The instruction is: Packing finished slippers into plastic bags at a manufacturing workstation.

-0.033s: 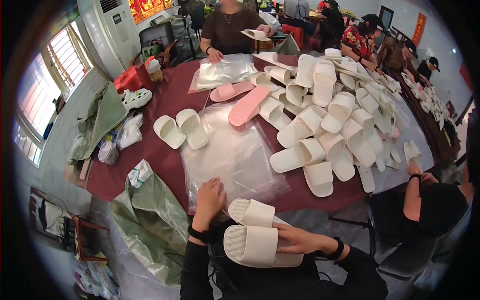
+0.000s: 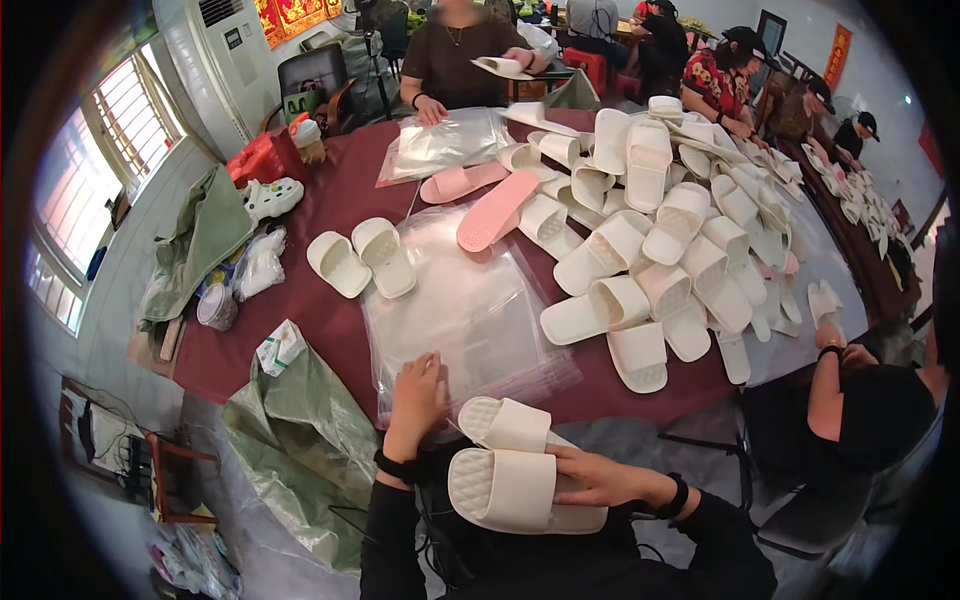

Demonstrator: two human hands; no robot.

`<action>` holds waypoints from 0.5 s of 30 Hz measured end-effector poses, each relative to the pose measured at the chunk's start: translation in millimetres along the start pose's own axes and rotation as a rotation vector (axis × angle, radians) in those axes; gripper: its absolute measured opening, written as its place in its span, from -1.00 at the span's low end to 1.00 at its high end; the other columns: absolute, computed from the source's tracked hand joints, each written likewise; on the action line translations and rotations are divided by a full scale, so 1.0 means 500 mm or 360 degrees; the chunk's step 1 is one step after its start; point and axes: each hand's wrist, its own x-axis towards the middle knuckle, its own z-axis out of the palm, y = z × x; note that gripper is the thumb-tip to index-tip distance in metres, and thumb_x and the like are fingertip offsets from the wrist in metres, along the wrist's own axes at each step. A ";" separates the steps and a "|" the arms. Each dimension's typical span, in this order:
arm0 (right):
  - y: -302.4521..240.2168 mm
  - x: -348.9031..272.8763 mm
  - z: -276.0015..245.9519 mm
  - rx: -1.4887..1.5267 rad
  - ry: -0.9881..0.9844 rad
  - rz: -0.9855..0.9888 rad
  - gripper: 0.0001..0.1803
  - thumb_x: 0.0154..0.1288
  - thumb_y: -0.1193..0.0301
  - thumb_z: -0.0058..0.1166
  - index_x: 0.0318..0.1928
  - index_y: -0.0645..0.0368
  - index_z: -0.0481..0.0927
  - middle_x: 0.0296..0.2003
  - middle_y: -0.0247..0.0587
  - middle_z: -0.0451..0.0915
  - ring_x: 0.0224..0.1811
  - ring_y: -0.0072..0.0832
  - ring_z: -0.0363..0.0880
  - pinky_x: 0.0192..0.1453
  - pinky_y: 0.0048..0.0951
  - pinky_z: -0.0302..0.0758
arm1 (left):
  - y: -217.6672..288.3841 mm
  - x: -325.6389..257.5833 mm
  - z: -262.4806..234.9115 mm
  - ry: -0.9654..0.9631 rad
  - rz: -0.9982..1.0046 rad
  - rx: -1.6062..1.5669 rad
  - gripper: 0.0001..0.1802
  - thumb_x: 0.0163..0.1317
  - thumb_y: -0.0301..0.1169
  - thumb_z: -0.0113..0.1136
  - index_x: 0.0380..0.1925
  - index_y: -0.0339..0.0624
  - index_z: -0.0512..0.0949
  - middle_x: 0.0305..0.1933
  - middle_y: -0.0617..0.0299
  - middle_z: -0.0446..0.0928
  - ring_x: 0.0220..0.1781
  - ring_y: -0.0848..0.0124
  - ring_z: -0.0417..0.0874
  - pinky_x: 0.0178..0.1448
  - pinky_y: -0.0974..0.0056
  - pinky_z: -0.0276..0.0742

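Observation:
A pair of off-white slippers with quilted footbeds, the nearer slipper (image 2: pixel 503 488) overlapping the farther slipper (image 2: pixel 500 422), is in my right hand (image 2: pixel 597 474) close to my body. My fingers wrap over them by the strap of the nearer one, and the thumb is hidden. My left hand (image 2: pixel 420 392) rests on the near left part of a stack of clear plastic bags (image 2: pixel 450 300), slightly bent fingers pointing away from me. Nothing shows in it.
A heap of white slippers (image 2: pixel 640 240) covers the table's right side. Two pink slippers (image 2: pixel 497 211) and a white pair (image 2: pixel 362 258) lie around the bags. Green sheeting (image 2: pixel 300 450) hangs at the near left edge. Opposite, a person (image 2: pixel 460 60) holds a slipper beside more bags (image 2: pixel 450 142).
The person opposite has shifted the held slipper slightly left. My left fingers have moved very slightly on the bags; the slippers in my right hand stay in place.

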 end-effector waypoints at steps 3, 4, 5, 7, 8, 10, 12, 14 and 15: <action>0.013 0.007 0.001 -0.0005 -0.0007 0.0010 -0.34 0.23 0.28 0.14 0.30 0.21 0.26 0.34 0.10 0.13 0.33 -0.04 0.18 0.38 -0.20 0.14 | -0.008 0.015 -0.017 0.0024 0.0093 -0.0074 -0.41 -0.03 -0.60 0.07 0.13 -0.26 0.40 0.07 0.02 0.45 -0.03 0.05 0.46 0.06 0.09 0.40; 0.016 0.011 0.004 -0.0108 0.0018 0.0026 -0.36 0.24 0.26 0.13 0.28 0.21 0.28 0.32 0.11 0.15 0.31 -0.03 0.20 0.37 -0.20 0.16 | -0.006 0.017 -0.024 0.0024 0.0128 -0.0086 -0.38 -0.05 -0.66 0.03 0.14 -0.26 0.39 0.08 0.00 0.44 -0.02 0.06 0.46 0.08 0.11 0.40; 0.017 0.017 0.007 -0.0213 0.0043 0.0041 -0.38 0.25 0.24 0.12 0.26 0.22 0.31 0.31 0.11 0.18 0.29 -0.01 0.22 0.36 -0.20 0.17 | -0.003 0.019 -0.031 0.0025 0.0130 -0.0086 -0.38 -0.05 -0.66 0.03 0.14 -0.26 0.39 0.08 0.00 0.44 -0.02 0.06 0.46 0.08 0.11 0.40; 0.014 0.036 0.008 -0.0242 0.0040 0.0071 -0.42 0.24 0.23 0.11 0.21 0.23 0.35 0.26 0.12 0.22 0.26 0.01 0.24 0.34 -0.18 0.19 | 0.000 0.022 -0.039 0.0057 0.0094 -0.0248 -0.39 -0.04 -0.68 0.02 0.14 -0.24 0.40 0.10 0.00 0.44 0.03 0.06 0.47 0.11 0.12 0.39; 0.012 0.050 0.010 -0.0269 0.0036 0.0093 -0.46 0.24 0.23 0.11 0.15 0.24 0.40 0.21 0.13 0.27 0.22 0.04 0.27 0.33 -0.15 0.20 | -0.005 0.021 -0.040 0.0062 0.0095 -0.0243 -0.39 -0.04 -0.68 0.02 0.14 -0.24 0.40 0.10 0.00 0.44 0.03 0.06 0.47 0.11 0.12 0.39; 0.017 0.078 0.020 -0.0313 0.0086 0.0127 -0.51 0.23 0.24 0.10 0.09 0.25 0.43 0.15 0.13 0.31 0.18 0.06 0.30 0.31 -0.13 0.22 | -0.017 0.011 -0.035 0.0363 0.0089 -0.0124 -0.54 0.03 -0.61 0.08 0.03 -0.24 0.49 0.02 0.02 0.51 0.01 0.08 0.51 0.10 0.15 0.41; 0.014 0.107 0.027 -0.0355 0.0138 0.0165 -0.56 0.22 0.25 0.10 0.03 0.26 0.46 0.09 0.13 0.35 0.14 0.07 0.32 0.29 -0.10 0.24 | -0.023 0.003 -0.032 0.0406 0.0024 -0.0126 -0.62 0.07 -0.58 0.11 -0.04 -0.24 0.53 -0.04 0.03 0.54 -0.02 0.08 0.53 0.08 0.14 0.43; 0.003 0.133 0.028 -0.0540 0.0342 0.0300 -0.63 0.20 0.28 0.09 -0.08 0.28 0.50 0.00 0.09 0.39 0.08 0.06 0.36 0.24 -0.11 0.29 | -0.023 0.002 -0.027 0.0450 -0.0030 -0.0133 -0.70 0.10 -0.54 0.14 -0.11 -0.24 0.58 -0.09 0.05 0.57 -0.04 0.08 0.56 0.05 0.13 0.45; 0.010 0.140 0.031 -0.0550 0.0355 0.0299 -0.63 0.20 0.28 0.09 -0.08 0.28 0.50 0.00 0.09 0.39 0.08 0.06 0.36 0.24 -0.11 0.29 | -0.016 0.006 -0.022 0.0521 -0.0095 -0.0224 -0.74 0.12 -0.51 0.15 -0.15 -0.25 0.59 -0.13 0.06 0.59 -0.08 0.09 0.58 0.02 0.12 0.47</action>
